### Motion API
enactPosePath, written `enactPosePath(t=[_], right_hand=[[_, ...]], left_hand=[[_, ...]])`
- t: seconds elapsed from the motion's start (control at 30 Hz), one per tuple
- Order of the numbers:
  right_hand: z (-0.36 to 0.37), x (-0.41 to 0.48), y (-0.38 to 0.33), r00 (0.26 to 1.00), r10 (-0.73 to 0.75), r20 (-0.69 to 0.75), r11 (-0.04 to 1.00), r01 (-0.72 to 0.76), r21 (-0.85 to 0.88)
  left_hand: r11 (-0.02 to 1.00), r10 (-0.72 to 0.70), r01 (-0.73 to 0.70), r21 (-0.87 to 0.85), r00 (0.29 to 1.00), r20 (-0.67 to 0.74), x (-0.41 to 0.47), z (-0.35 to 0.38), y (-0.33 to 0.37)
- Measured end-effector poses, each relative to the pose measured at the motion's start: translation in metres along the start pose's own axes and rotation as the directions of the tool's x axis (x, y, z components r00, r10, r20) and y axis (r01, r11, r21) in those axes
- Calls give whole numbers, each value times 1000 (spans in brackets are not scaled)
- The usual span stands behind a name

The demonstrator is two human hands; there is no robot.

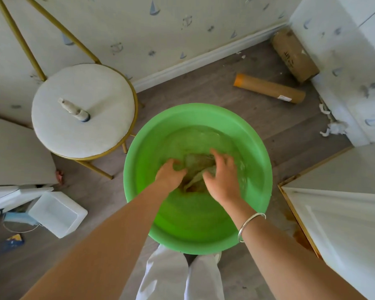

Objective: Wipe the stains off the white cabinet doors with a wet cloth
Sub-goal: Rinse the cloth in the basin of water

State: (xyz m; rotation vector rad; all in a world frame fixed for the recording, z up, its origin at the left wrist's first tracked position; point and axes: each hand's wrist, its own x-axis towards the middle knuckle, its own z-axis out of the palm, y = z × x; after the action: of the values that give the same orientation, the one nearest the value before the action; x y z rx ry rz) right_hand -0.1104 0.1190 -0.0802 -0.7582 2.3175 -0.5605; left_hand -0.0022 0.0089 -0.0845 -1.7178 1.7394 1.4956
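A green plastic basin (139, 161) with water stands on the floor in front of me. A soaked cloth (196, 166) lies under the water in it, brownish along its near edge. My left hand (170, 175) grips the cloth's left side, fingers curled into it. On the cloth's right side is my right hand (222, 180), fingers bent over the fabric; a silver bangle sits on that wrist. A white cabinet door (342, 217) with a gold edge is at the right, with brown stains on the floor beside it.
A round white stool (82, 118) with gold legs stands at the left, a small bottle (74, 109) lying on it. Two cardboard tubes (268, 88) lie by the far wall. A white plastic container (56, 213) lies on the floor at the left. Paper scraps (333, 127) lie at the right.
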Motion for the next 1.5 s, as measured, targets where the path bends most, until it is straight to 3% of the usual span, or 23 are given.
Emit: enactPosePath(t=[0.1,0.2,0.27,0.3,0.37,0.43,0.53,0.63,0.7,0.8,0.9,1.03,1.33,1.4,1.5], right_hand=[[11,-3,2,990,-13,142,991,32,-132],[14,-7,0,969,4,246,904,102,-415],[14,-7,-4,955,56,292,901,78,-427],[14,-6,-7,953,100,286,942,2,-335],[13,-6,-11,945,216,246,974,-227,17],[12,-13,-21,940,281,195,870,-335,362],[9,-35,-44,984,176,-13,841,-144,521],[10,-59,-63,984,-25,-179,853,114,510],[13,-65,-65,956,-151,-251,871,249,423],[17,-62,-57,898,-263,-353,928,335,161],[12,-56,-57,917,-189,-352,964,242,112],[10,-48,-58,972,-89,-219,960,142,240],[15,-36,-54,991,129,-30,933,-111,342],[17,-34,-53,960,267,83,828,-272,491],[10,-32,-54,822,380,425,496,-569,656]], left_hand=[[991,-85,94,-97,992,99,-3,11,-6],[973,-144,170,-154,976,166,-8,17,-10],[924,-183,230,-306,967,175,-11,19,-11],[885,-198,251,-392,965,172,-13,19,-10],[809,-209,279,-518,959,191,-14,21,-6],[722,-223,354,-594,932,285,-17,20,1],[620,-223,500,-604,851,476,-19,17,11],[570,-49,489,-660,823,567,-26,12,18],[563,36,437,-701,835,550,-29,11,21],[581,7,394,-712,872,489,-33,10,26],[607,-67,389,-693,894,443,-36,9,31],[657,-69,343,-672,914,399,-34,11,32],[768,-46,104,-631,993,108,-43,17,31],[811,-20,29,-584,1000,22,-44,16,32],[906,116,-129,-404,992,-55,-46,17,31]])
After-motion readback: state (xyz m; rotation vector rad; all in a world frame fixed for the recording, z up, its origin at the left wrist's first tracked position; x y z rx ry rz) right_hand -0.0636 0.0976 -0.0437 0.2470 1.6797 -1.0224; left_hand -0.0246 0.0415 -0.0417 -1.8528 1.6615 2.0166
